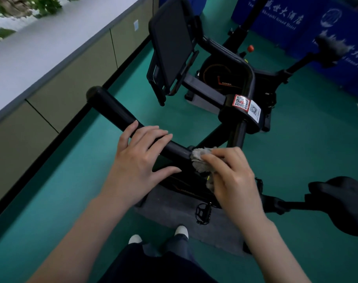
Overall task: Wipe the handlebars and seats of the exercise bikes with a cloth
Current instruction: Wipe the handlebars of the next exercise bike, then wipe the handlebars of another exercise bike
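Note:
A black handlebar (110, 108) of the near exercise bike runs from upper left down to the centre. My left hand (139, 160) wraps over the bar, fingers curled on top and thumb beneath. My right hand (233, 178) presses a grey cloth (200, 158) against the bar just right of my left hand. The bike's black seat (343, 203) sits at the right edge. Farther back, a second bike's seat (331, 49) is visible.
A black tablet holder (172, 43) rises above the handlebar stem with QR stickers (246, 105). A pedal (203, 213) hangs below my right hand. Grey mats lie on the green floor. A windowsill and wall panels run along the left; blue banners stand behind.

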The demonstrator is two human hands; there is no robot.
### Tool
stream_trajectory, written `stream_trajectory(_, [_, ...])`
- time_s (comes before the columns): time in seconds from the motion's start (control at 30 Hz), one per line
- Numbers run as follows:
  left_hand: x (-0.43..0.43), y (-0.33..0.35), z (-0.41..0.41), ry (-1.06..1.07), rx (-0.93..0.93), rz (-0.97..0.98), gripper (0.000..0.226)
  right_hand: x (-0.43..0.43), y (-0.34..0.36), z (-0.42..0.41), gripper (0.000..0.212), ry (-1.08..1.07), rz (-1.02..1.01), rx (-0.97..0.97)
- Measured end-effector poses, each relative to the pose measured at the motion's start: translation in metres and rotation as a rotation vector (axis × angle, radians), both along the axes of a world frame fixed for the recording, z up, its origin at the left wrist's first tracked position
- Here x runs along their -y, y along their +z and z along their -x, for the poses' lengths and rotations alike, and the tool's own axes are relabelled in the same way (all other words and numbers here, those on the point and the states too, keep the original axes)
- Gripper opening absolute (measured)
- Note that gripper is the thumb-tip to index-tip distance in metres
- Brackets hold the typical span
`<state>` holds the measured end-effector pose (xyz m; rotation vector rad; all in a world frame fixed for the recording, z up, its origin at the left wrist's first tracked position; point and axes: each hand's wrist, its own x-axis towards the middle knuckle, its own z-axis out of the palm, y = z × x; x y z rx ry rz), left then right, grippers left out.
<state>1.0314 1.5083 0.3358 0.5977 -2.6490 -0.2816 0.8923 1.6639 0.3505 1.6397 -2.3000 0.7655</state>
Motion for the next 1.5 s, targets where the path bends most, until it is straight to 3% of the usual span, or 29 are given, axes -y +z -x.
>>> stream_trajectory(0.13, [-0.001, 0.0, 0.002, 0.01, -0.016, -0.004, 0.065, -0.018, -0.002, 0.023, 0.028, -0.154, 0.039, 0.048])
stream_trajectory(0.3, [-0.007, 0.0, 0.005, -0.007, -0.009, 0.01, 0.064, -0.02, -0.003, 0.055, 0.027, -0.418, 0.275, 0.209])
stream_trajectory(0.47, [-0.023, -0.001, 0.013, 0.026, 0.014, 0.016, 0.066, -0.015, 0.0, 0.088, 0.025, -0.447, 0.366, 0.311])
stream_trajectory(0.67, [-0.055, -0.001, 0.03, 0.171, 0.01, 0.028, 0.063, -0.014, 0.003, 0.107, 0.026, -0.212, 0.309, 0.361])
stream_trajectory(0.97, [-0.124, 0.003, 0.03, 0.542, 0.022, -0.002, 0.063, -0.007, 0.011, 0.087, 0.024, 0.315, 0.231, 0.539])
stream_trajectory(1.5, [-0.278, -0.005, -0.117, 1.306, 0.179, -0.327, 0.081, -0.022, 0.0, -0.072, 0.029, 1.029, -0.061, 0.71])
